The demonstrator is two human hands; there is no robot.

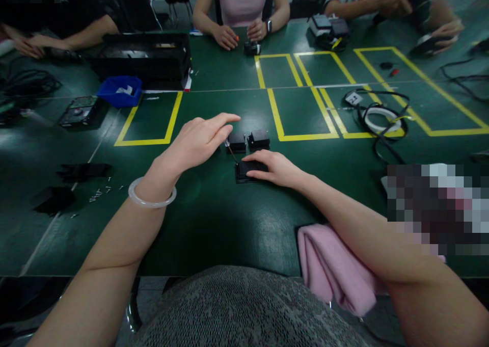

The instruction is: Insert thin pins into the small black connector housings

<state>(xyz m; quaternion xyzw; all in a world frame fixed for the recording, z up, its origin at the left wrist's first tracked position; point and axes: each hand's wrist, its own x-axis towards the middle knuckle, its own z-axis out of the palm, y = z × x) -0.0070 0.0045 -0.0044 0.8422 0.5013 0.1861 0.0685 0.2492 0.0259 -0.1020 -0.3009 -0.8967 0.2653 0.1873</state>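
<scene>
My left hand (196,142) grips a small screwdriver (232,152) by its handle, which is mostly hidden behind the thumb. The shaft slants down, its tip at the upper left corner of a black rectangular plastic part (243,172). My right hand (277,168) holds this part flat against the green table, thumb and fingers lying over its right side. Just beyond it stand two similar black blocks, a left block (237,142) partly behind the screwdriver and a right block (259,139).
Loose screws (100,191) and black pieces (84,171) lie at the left. Behind them are a blue bin (120,91) and a long black tray (141,64). A coiled cable (382,117) is at the right, a pink cloth (332,260) at the table edge. Several people sit opposite.
</scene>
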